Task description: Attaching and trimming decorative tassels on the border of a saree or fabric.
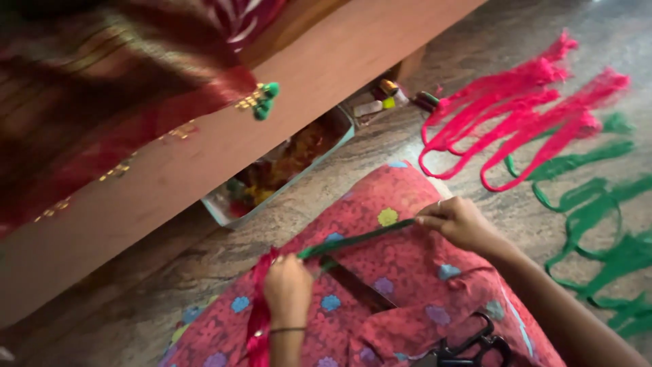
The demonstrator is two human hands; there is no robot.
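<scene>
My left hand [286,289] pinches one end of a green thread bundle [356,239] together with a red cloth edge [259,306], over my lap in red patterned fabric [401,278]. My right hand [458,221] grips the other end, and the green strand is stretched taut between both hands. A thin dark bangle sits on my left wrist.
Black scissors [468,350] lie on my lap at the bottom. Pink thread bundles [523,115] and green thread loops [598,224] lie on the stone floor at right. A wooden cot edge [224,136] carries dark red cloth with green tassels [265,100]. A tray of oddments [285,166] sits under it.
</scene>
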